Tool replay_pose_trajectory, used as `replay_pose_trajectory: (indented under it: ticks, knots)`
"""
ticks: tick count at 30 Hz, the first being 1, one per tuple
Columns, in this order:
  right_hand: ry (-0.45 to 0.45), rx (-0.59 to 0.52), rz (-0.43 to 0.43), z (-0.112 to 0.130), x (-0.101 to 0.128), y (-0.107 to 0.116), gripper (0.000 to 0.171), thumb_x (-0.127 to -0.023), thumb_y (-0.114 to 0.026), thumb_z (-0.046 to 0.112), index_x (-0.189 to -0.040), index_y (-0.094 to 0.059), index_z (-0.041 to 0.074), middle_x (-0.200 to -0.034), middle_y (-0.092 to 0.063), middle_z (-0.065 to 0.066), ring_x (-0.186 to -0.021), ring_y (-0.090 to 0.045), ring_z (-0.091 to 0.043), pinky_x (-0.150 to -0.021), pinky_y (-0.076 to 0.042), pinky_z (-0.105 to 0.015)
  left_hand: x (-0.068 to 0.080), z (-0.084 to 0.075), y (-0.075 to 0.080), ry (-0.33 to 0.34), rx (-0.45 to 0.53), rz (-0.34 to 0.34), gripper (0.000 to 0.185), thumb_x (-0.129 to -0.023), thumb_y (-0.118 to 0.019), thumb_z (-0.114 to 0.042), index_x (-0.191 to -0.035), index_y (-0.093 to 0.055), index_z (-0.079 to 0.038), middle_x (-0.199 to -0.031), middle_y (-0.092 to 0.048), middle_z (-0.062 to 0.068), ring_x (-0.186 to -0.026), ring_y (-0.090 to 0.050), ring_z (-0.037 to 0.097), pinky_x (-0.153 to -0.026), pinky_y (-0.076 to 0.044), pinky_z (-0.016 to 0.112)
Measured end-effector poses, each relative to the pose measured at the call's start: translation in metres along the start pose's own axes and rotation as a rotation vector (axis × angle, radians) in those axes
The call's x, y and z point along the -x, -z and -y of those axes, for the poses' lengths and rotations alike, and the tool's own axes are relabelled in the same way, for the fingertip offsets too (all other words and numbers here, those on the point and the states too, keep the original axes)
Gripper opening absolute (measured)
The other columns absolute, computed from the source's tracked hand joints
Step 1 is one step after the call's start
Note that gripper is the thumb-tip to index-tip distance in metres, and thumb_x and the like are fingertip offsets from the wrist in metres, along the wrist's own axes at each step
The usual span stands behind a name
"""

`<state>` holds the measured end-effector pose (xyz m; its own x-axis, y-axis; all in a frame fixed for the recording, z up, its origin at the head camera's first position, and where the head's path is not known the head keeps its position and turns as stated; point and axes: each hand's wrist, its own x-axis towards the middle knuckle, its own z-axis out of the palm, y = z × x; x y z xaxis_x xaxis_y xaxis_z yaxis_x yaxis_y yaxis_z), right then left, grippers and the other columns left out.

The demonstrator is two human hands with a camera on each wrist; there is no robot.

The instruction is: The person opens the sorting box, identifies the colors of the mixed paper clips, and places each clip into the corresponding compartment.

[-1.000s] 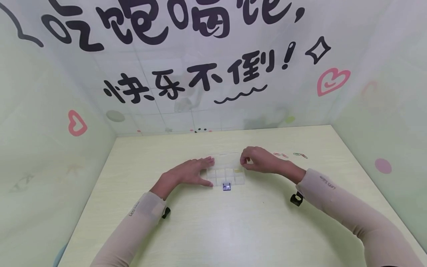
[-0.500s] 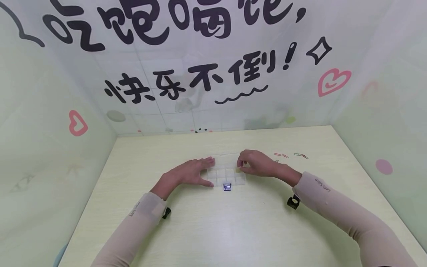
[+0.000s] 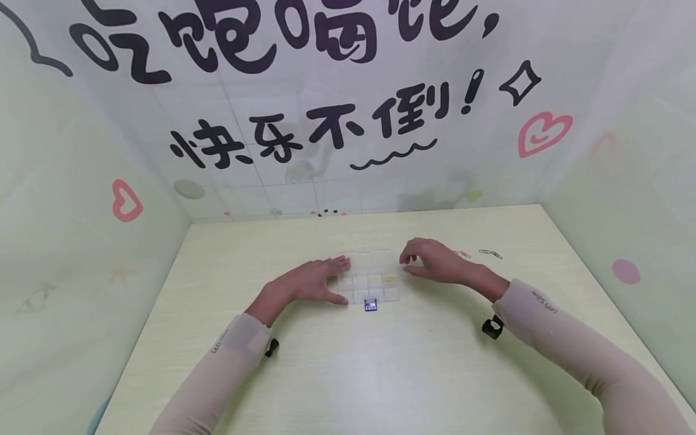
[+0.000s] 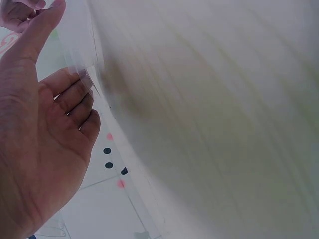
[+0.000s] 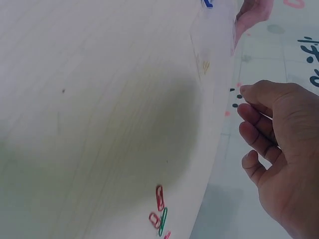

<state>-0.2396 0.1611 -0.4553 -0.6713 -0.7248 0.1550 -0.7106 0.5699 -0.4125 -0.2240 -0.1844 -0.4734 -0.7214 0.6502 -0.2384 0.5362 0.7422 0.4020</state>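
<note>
- Right hand [image 3: 432, 261], right of centre in the head view: fingers loosely bent, thumb apart from them, nothing visible between. It is just beside the box, apart from it.
- Left hand [image 3: 309, 281], left of centre: thumb and fingers spread, touching the box's left side without clenching.
- Clear compartment box [image 3: 375, 296], mid-frame between the hands, flat, with its clear lid [image 3: 372, 262] open toward the top of the frame.
- Yellow clips [image 3: 389, 279] lie in its rightmost compartment of the upper row.
- To work well here, the left hand should press lightly so that the box cannot slide. The right thumb and a fingertip would best pinch one thin clip at a time and pass above the dividers.
- Around them: a blue tab [image 3: 370, 304] at the box's lower edge; a green paper clip [image 3: 484, 251] and a red paper clip [image 3: 495, 255] on the table [image 3: 348, 368], right of centre.
- In the way: the right wrist partly covers pink-red clips [image 3: 464, 254], and the low, transparent dividers are hard to see.
</note>
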Motion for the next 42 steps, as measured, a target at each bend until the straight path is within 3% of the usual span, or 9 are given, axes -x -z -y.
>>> replay_pose_trajectory:
  ticks: [12,28,42]
  knots:
    - [-0.028,0.014,-0.027,-0.027,0.018,0.019,0.013,-0.092,-0.079,0.003,-0.105,-0.078,0.0,-0.099,-0.072,-0.005,-0.093,-0.069,-0.027,-0.083,-0.058,-0.045,0.0,-0.001,0.0,-0.012,-0.008,-0.009,0.096,-0.09,-0.078,-0.061,-0.164,-0.041,-0.012,-0.173,-0.032,0.003,-0.16,-0.028,0.024,-0.13,-0.025,0.05]
    - [-0.142,0.082,0.022,-0.067,0.039,0.034,0.018,-0.093,-0.078,0.003,-0.11,-0.078,-0.002,-0.103,-0.074,-0.009,-0.098,-0.069,-0.028,-0.085,-0.059,-0.047,0.002,0.0,0.0,-0.018,-0.002,-0.01,0.096,-0.089,-0.078,-0.061,-0.163,-0.042,-0.011,-0.172,-0.033,0.004,-0.16,-0.028,0.024,-0.13,-0.025,0.051]
    - [-0.175,0.073,0.04,-0.095,0.046,0.04,0.007,-0.092,-0.08,0.005,-0.099,-0.081,0.004,-0.094,-0.077,-0.004,-0.088,-0.067,-0.022,-0.081,-0.056,-0.044,0.0,0.002,-0.001,-0.016,-0.014,-0.001,0.096,-0.09,-0.077,-0.062,-0.164,-0.04,-0.013,-0.173,-0.031,0.003,-0.16,-0.028,0.025,-0.13,-0.026,0.051]
